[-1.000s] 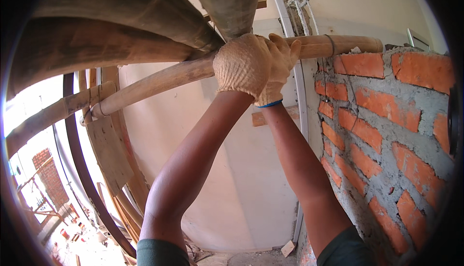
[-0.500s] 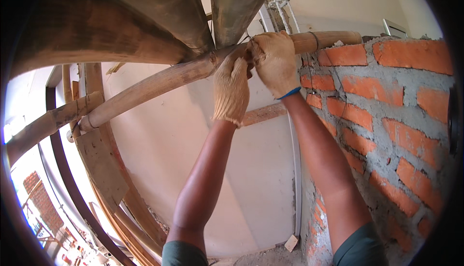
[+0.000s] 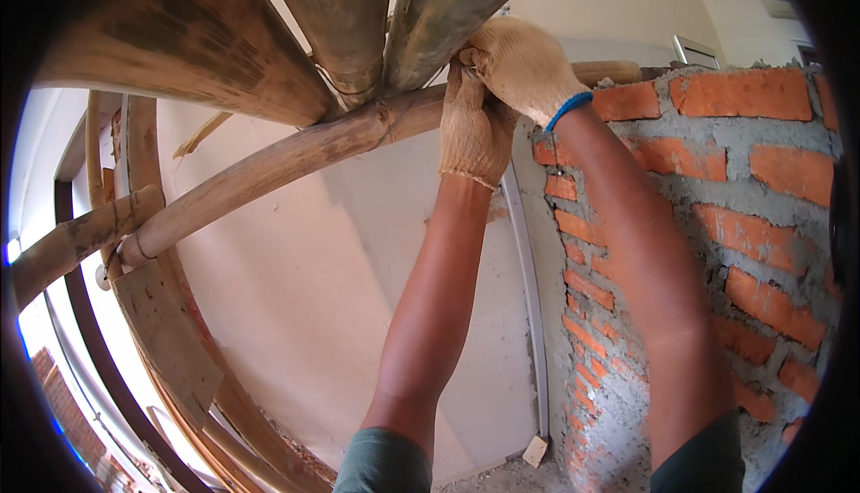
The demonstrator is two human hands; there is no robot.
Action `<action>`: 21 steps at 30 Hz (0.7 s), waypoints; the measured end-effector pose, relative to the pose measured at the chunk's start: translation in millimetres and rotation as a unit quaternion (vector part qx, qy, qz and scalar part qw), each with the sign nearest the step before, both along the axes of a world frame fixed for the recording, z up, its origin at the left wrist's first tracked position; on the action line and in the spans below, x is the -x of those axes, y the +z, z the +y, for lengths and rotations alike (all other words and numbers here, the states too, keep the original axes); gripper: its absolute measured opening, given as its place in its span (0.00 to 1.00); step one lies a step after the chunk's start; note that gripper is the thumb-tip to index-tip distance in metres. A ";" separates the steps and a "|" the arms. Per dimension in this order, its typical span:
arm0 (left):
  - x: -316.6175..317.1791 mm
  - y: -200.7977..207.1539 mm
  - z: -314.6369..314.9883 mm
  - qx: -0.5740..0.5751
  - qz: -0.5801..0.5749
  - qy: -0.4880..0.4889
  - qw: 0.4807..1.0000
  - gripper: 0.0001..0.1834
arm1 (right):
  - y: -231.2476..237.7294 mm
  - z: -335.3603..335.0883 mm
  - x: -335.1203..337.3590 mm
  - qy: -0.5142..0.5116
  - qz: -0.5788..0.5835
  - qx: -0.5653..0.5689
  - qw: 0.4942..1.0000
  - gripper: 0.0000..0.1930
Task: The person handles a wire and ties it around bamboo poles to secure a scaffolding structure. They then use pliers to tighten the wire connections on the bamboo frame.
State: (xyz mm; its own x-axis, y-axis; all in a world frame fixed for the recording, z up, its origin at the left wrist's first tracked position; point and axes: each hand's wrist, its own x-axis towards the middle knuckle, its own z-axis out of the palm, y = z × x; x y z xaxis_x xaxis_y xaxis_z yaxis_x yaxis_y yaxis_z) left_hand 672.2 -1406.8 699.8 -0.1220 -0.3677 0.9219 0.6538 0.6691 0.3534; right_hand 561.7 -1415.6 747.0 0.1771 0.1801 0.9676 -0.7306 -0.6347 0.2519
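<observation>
Two gloved hands, one pair, cream knit. Left hand (image 3: 477, 130): raised, fingers pointing up, in front of the crossing bamboo pole. Right hand (image 3: 524, 59): above and just right of the left, fingers bent down toward the left fingertips; blue cuff edge (image 3: 569, 110) at the wrist. Grip, both hands: fingertips brought close at one spot; we cannot tell whether either is pinched on anything, as the gloves hide what lies between.

One bamboo pole (image 3: 278, 184), pale brown: we record it running from lower left up behind the hands, its right end showing beyond the right glove at the top of the brick wall (image 3: 743, 94).

Three thick overhead poles (image 3: 340, 18), dark and weathered: fanned above, their ends converging near the crossing pole, left of the gloves.

One shorter pole (image 3: 81, 238), left side, its end near the crossing pole's left end. One flat wooden board (image 3: 170, 332), hanging below that meeting place.

Also listed by us: a pale plaster wall (image 3: 296, 296) behind; a narrow upright strip (image 3: 528, 296); a small block (image 3: 535, 451) on the floor (image 3: 502, 477); two dark green sleeves (image 3: 385, 462).
</observation>
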 end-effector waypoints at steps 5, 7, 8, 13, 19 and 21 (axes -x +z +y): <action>2.2 -9.9 -5.3 0.018 -0.021 -0.042 0.999 0.22 | -9.2 11.1 10.8 -0.029 0.026 -0.060 0.997 0.10; 3.4 -14.3 -8.0 0.027 -0.034 -0.079 0.996 0.22 | -17.9 16.5 16.6 -0.018 0.032 -0.061 0.997 0.09; 4.4 -15.9 -12.0 0.029 -0.036 -0.091 0.995 0.22 | -22.6 17.5 19.8 -0.015 0.035 -0.062 0.997 0.09; 5.6 -21.9 -22.0 0.021 -0.005 -0.083 0.996 0.24 | -38.7 18.5 19.5 -0.020 0.019 -0.018 0.999 0.11; 11.2 -21.8 -14.6 0.042 -0.009 -0.037 0.998 0.23 | -33.1 7.1 23.8 -0.002 0.033 -0.016 0.999 0.09; 14.4 -25.0 -15.6 0.044 0.009 -0.006 0.999 0.24 | -35.7 12.3 26.7 -0.018 0.039 -0.022 0.999 0.10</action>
